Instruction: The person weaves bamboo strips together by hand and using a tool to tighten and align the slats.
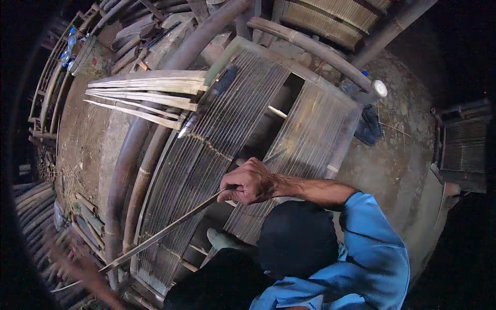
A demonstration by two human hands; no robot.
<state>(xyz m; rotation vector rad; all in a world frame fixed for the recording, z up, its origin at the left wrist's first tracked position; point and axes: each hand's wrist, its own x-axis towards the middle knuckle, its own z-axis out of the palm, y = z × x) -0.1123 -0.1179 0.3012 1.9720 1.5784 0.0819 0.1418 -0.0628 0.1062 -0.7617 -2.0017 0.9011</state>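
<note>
My right hand [250, 181] is closed in a fist around a long, thin bamboo strip [173, 231], above the middle of a slatted bamboo frame [201, 155]. From the fist the strip slants down to the lower left, and a short end sticks out beyond the knuckles. My left hand [77, 266] is near the strip's far lower-left end. Motion smears its fingers, so I cannot make out whether they touch the strip. At the frame's left edge lies a long tool [194, 120] with a shiny metal tip; its kind is unclear.
A fan of pale split strips [144, 93] juts left from the frame's upper edge. Thick bamboo poles [124, 175] run along its left side. Dark shoes [368, 125] and a white round-topped object [380, 88] are at the right. Bamboo lengths [36, 212] lie stacked at far left.
</note>
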